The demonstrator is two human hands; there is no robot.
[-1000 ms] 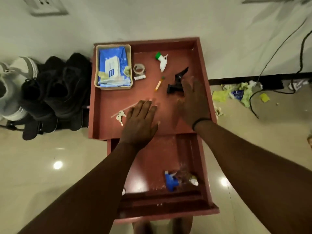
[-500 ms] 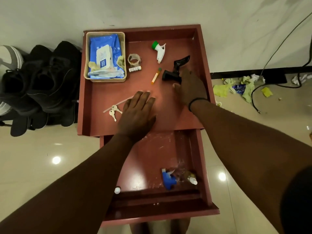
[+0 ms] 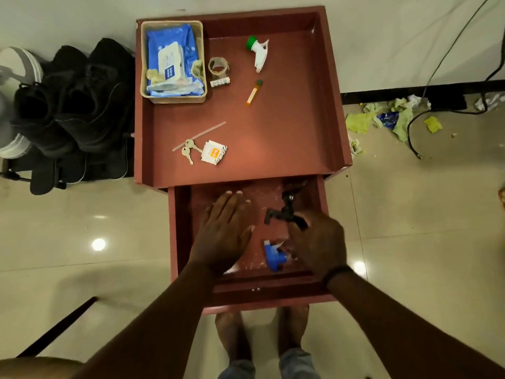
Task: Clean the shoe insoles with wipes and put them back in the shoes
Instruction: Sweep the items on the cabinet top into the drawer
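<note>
A glossy cream tiled floor [image 3: 82, 242] meets a pale wall, and against the wall stands a reddish-brown wooden counter [image 3: 334, 105] with a raised rim and an open drawer [image 3: 180, 228] pulled toward the person. The task's black shoes [image 3: 76, 105] sit on the floor just left of the counter, crowded side by side with their long axes running toward and away from the wall; which way the toes point cannot be told, and no insole can be made out. The blue pack of wipes [image 3: 172, 56] lies in a shallow tan basket [image 3: 175, 99] at the counter's far left corner, its long axis also running toward the wall.

Over the drawer, the left hand [image 3: 224, 233] is spread flat, fingers straight and holding nothing. The right hand [image 3: 319, 242], with a dark band at the wrist, curls its fingers around a black spray trigger head [image 3: 284, 212] that sticks out to the left and away from the person. A blue spray trigger head [image 3: 273, 255] lies in the drawer between the two hands.

On the counter lie a white spray trigger head with a green cap [image 3: 258, 51], a roll of clear tape [image 3: 218, 67], a small orange tube [image 3: 253, 93], a pair of brass keys [image 3: 188, 150] and a white and orange sachet [image 3: 214, 152]. Crumpled yellow-green wipes [image 3: 382, 119] and black cables [image 3: 451, 50] lie on the floor to the right.
</note>
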